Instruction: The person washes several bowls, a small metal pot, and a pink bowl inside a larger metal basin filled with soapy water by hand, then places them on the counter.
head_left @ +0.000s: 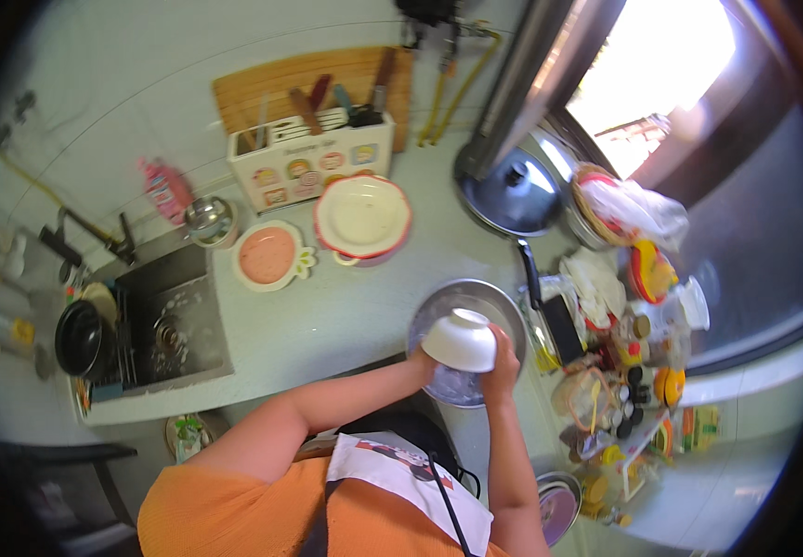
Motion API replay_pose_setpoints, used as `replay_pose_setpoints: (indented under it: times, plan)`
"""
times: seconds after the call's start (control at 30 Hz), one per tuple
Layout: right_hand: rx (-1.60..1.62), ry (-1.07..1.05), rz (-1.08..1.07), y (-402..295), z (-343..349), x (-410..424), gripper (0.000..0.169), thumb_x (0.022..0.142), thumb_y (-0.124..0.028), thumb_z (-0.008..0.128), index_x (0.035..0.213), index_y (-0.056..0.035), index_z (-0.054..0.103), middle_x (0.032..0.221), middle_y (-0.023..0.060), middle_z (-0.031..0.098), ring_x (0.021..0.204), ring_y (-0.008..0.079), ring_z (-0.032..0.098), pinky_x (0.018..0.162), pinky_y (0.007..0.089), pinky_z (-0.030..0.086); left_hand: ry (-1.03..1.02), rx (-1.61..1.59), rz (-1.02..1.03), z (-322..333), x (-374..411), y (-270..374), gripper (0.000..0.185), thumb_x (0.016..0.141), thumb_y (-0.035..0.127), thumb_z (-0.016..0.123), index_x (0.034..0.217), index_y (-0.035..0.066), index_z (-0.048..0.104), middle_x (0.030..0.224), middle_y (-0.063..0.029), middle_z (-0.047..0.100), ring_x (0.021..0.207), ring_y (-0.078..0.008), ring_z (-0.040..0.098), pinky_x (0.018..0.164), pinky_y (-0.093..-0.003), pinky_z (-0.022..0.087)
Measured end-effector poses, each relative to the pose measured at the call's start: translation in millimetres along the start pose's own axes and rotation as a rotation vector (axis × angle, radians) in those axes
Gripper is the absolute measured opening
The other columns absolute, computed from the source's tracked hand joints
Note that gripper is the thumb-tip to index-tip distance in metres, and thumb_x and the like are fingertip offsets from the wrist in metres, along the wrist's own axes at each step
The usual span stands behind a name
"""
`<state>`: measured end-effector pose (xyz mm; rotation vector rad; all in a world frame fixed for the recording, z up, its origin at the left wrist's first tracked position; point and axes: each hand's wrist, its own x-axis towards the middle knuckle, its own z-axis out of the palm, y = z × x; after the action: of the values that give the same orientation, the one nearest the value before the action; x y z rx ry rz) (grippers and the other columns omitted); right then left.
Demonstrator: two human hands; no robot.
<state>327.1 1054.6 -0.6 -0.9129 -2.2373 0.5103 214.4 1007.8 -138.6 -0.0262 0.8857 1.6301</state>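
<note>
Between my two hands is a white bowl (458, 342), tipped over with its foot ring facing up. My left hand (425, 367) grips its left side, fingers mostly hidden behind it. On the opposite side my right hand (503, 363) holds the rim and wall. Below the bowl stands a wide stainless steel basin (436, 299) on the countertop. Whitish contents show inside the basin; I cannot tell exactly what they are.
Left lies a sink (196, 317) with a drying rack and black pot (81, 339). Behind stand a pink-centred dish (267, 256), a red-rimmed dish (364, 214) and a knife holder (314, 160). A lidded frying pan (513, 191) and several jars (628, 390) crowd the right.
</note>
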Motion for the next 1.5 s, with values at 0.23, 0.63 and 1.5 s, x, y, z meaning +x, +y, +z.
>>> replay_pose_setpoints:
  times: [0.23,0.63,1.5]
  plan:
    - [0.193,0.089,0.14,4.8,6.3,-3.6,0.028,0.082,-0.009,0.057,0.109,-0.0021,0.054,0.097,0.0135,0.062,0.086,0.0256,0.062,0.07,0.0339,0.05,0.112,0.241,-0.159,44.4,-53.0,52.6,0.03,0.086,0.03,0.059,0.111,0.015,0.057,0.101,0.0014,0.061,0.088,-0.0092,0.056,0.075,-0.0251,0.046]
    - [0.707,-0.459,0.482,-37.7,37.6,25.3,0.032,0.088,-0.029,0.059,0.094,0.0018,0.061,0.072,0.0073,0.063,0.053,0.0121,0.059,0.048,0.0241,0.048,0.071,0.341,0.068,-0.1,-72.8,98.1,0.042,0.084,0.031,0.06,0.118,0.007,0.051,0.108,-0.0081,0.058,0.096,-0.0179,0.057,0.075,-0.0317,0.049]
    - [0.857,-0.46,0.961,-60.6,198.6,127.1,0.042,0.089,-0.03,0.055,0.121,-0.0055,0.043,0.1,0.0094,0.059,0.077,0.0173,0.061,0.063,0.0299,0.052,0.705,0.121,-0.002,-248.5,-175.0,194.9,0.029,0.086,0.034,0.052,0.088,0.005,0.058,0.066,-0.0065,0.062,0.056,-0.0157,0.059,0.053,-0.0284,0.048]
